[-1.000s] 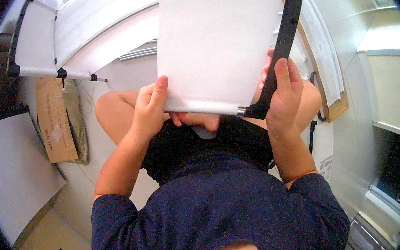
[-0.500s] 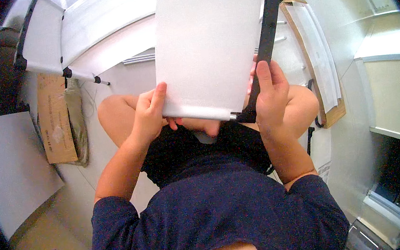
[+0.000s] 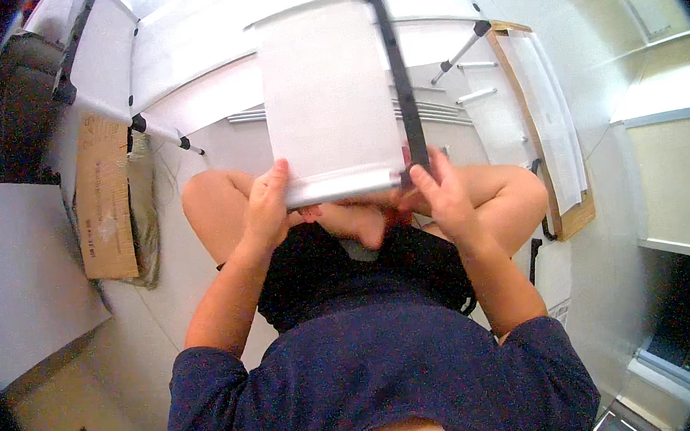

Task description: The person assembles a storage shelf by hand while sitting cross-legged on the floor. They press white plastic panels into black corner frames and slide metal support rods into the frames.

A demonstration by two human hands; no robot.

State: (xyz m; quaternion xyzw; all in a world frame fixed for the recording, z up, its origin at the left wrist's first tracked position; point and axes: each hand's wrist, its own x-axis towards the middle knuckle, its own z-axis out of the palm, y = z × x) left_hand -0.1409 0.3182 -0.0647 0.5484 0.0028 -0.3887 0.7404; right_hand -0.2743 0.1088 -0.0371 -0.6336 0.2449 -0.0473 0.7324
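Observation:
A white fabric panel [image 3: 330,100] with a tube along its near edge is held up over my crossed legs. My left hand [image 3: 267,205] grips the panel's near left corner, thumb on top and fingers underneath. Along the panel's right side runs a black plastic side bar [image 3: 405,85], joined to the tube ends at the corners. My right hand [image 3: 443,194] is closed on the near right corner, where the bar meets the tube; its thumb lies on the black piece. The fingers beneath are partly hidden.
A larger white frame with fabric panels [image 3: 180,57] and black joints stands ahead. Several metal tubes [image 3: 443,113] lie on the floor beyond my legs. To the left are cardboard [image 3: 107,205] and a white board [image 3: 26,263]; to the right, a wood-edged piece [image 3: 573,214].
The panel and its black bar have moved away and lower, so the far edge now shows. My right hand has slid down the bar to the near corner.

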